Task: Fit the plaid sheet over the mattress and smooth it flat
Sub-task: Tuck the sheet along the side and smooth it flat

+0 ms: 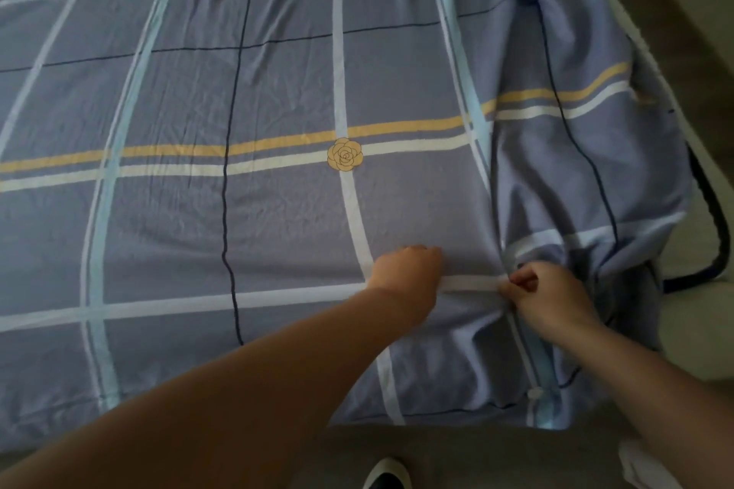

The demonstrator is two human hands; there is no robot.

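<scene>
Slack is confined to the right. We see the plaid sheet [278, 91] lying flat across the left and centre of the mattress [707, 329]. Our left hand [409, 270] rests on the cloth; we cannot tell whether its curled fingers hold fabric. Just right of it, our right hand [548, 296] pinches the near end of a bunched ridge [556, 131]. The ridge runs away from us, with bare mattress further right, so we judge the pull goes rightward.

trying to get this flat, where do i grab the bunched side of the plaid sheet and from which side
Grip the plaid sheet at its heaped right edge, coming from the right. Its folds run lengthwise, so an outward pull should open them; the left hand rests on the flat part.
</scene>
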